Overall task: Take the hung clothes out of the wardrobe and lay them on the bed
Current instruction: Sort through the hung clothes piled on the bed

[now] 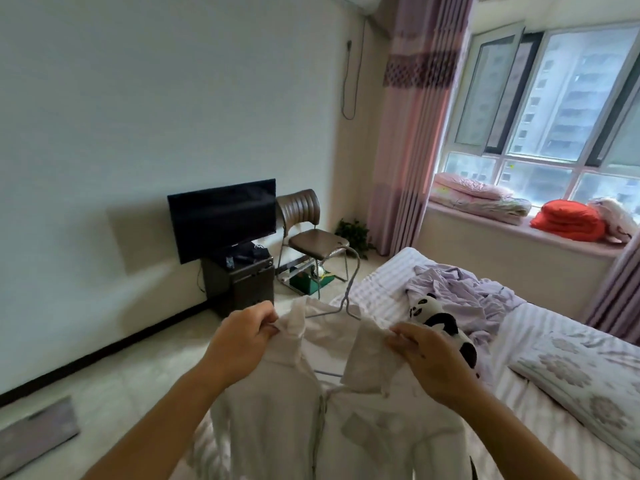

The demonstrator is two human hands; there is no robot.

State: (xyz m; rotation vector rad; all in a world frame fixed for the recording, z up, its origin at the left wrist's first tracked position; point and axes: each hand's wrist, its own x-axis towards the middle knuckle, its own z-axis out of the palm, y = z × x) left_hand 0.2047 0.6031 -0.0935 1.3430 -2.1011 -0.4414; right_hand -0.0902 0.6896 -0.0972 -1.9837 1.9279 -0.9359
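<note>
Two hands [242, 336] [429, 362] pinch soft white jacket [311, 410] on wire hanger [348, 296].

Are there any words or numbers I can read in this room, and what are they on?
None can be read.
TV: screen dark, no brand legible.
Green box under the chair: any print is too small and blurred.
White jacket: no label shows.

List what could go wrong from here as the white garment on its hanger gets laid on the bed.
1. The hanger is still inside the white garment, and both hands, left and right, pinch only the collar; the hanger may slip out or snag.
2. The purple clothes and panda toy already lie on the bed; the white garment could land over them and crease.
</note>
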